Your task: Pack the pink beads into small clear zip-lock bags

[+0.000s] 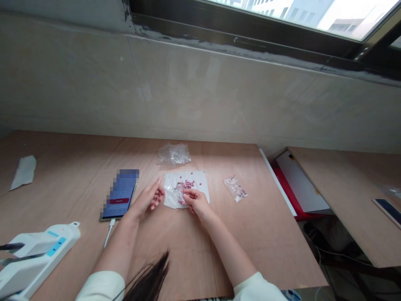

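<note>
A white paper sheet (169,198) lies on the table with many small pink beads (189,184) on it. Silvery bits lie among the beads, too small to name. My right hand (198,202) is over the sheet's right part, thumb and fingertips pinched together right at the beads. What it pinches, if anything, I cannot make out. At the sheet's left edge is my left hand (152,197), thumb raised apart and the other fingers loosely curled, with nothing visible in it. A small clear bag (235,189) with pinkish bits inside lies right of the sheet.
A crumpled clear plastic bag (174,154) lies behind the sheet. On the left are a phone (120,196) with a white charging cable (109,232), a white power strip (46,255) and a piece of white paper (24,172). The table (260,251) ends at a gap on the right.
</note>
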A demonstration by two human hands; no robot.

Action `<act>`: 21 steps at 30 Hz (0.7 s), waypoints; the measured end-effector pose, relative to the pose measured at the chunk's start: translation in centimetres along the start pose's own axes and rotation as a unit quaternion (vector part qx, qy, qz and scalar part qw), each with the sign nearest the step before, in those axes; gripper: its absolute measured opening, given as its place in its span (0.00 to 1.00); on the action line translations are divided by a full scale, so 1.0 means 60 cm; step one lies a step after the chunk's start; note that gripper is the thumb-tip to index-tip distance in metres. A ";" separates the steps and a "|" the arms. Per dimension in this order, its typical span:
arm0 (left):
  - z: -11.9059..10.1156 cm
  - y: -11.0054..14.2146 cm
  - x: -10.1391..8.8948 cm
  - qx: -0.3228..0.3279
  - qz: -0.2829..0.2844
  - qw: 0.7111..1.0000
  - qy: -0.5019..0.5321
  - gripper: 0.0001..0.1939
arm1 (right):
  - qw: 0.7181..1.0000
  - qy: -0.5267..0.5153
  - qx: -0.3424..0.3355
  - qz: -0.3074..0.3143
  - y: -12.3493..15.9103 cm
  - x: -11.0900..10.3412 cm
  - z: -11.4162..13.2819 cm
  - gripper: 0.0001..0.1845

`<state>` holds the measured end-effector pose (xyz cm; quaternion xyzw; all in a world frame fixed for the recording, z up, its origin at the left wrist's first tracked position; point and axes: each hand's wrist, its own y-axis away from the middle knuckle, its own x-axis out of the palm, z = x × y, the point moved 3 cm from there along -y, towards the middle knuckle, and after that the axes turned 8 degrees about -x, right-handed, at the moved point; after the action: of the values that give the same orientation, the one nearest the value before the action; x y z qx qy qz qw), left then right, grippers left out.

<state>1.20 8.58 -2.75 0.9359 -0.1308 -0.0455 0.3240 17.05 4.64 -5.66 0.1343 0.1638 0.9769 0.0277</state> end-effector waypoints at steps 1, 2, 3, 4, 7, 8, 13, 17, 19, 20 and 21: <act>0.004 -0.004 -0.003 -0.013 -0.001 1.000 -0.012 0.25 | 1.000 -0.003 -0.001 0.003 0.000 0.000 0.000 0.18; 0.006 -0.007 -0.005 -0.017 -0.002 0.999 -0.027 0.25 | 1.000 -0.006 -0.001 0.006 0.000 -0.001 -0.001 0.18; 0.008 -0.010 -0.007 -0.012 -0.002 0.999 -0.041 0.24 | 1.000 -0.007 0.000 0.010 0.000 -0.001 -0.001 0.18; 0.009 -0.012 -0.009 0.001 -0.003 0.999 -0.052 0.22 | 1.000 -0.007 0.001 0.012 0.000 -0.002 -0.001 0.18; 0.008 -0.014 -0.012 0.044 0.001 0.997 -0.071 0.18 | 1.000 0.003 0.006 0.016 0.000 -0.002 0.001 0.17; 0.007 -0.014 -0.011 0.051 0.002 0.996 -0.077 0.18 | 1.000 0.006 0.006 0.014 0.000 -0.002 0.002 0.17; -0.004 -0.012 -0.005 0.069 -0.021 0.991 -0.116 0.18 | 1.000 0.006 0.011 0.012 -0.001 0.000 0.004 0.16; -0.019 -0.009 0.006 0.112 -0.006 0.990 -0.085 0.17 | 1.000 -0.008 0.014 0.006 -0.002 -0.001 0.002 0.17; -0.025 -0.007 0.009 0.123 0.012 0.991 -0.054 0.14 | 1.000 -0.014 0.012 0.002 -0.003 -0.003 0.000 0.17; -0.026 -0.006 0.009 0.123 0.018 0.991 -0.044 0.13 | 1.000 -0.018 0.011 0.001 -0.003 -0.004 -0.001 0.17; -0.027 -0.006 0.009 0.119 0.021 0.992 -0.036 0.13 | 1.000 -0.022 0.008 0.001 -0.004 -0.004 -0.001 0.16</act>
<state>2.05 9.67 -1.73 0.9626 -0.1661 -0.0568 0.2065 17.25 4.80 -5.86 0.1565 0.1711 0.9723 0.0290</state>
